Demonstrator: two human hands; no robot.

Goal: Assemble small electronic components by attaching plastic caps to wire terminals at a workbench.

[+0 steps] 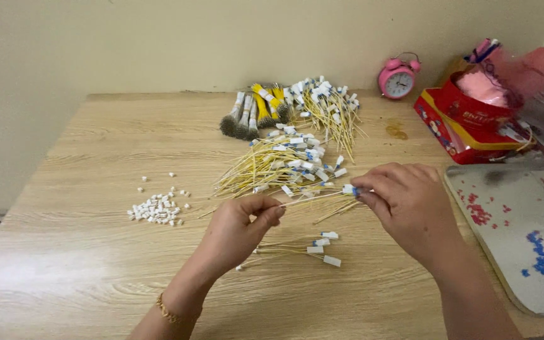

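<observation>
Yellow wire (313, 198), thin and with a white and blue tag at its right end, is held in the air between the two hands, just above the middle of the wooden table (83, 151). This table is the biggest thing in view and carries all the rest. At its right edge lies a grey tray (505, 252) with small red and blue pieces scattered on it, and behind the tray stands a red box (467, 135) with a red tub on top. A pink alarm clock (397, 79) stands near the wall. In the centre there is a loose heap of tagged yellow wires (284, 160), and behind it a second heap beside some tied bundles (253, 113) in grey and yellow.

The right hand (407, 208) is closed in a pinch, thumb and forefinger pressing the tagged end of the wire. The left hand (240, 230) is also closed in a pinch on the other end; it probably grips only this one wire, but the fingertips hide the exact contact. A gold bracelet (168, 311) is on the left wrist. Just below the hands lie a few finished wires (310, 245) with white tags. Well apart to the left is a little pile of white caps (155, 209).
</observation>
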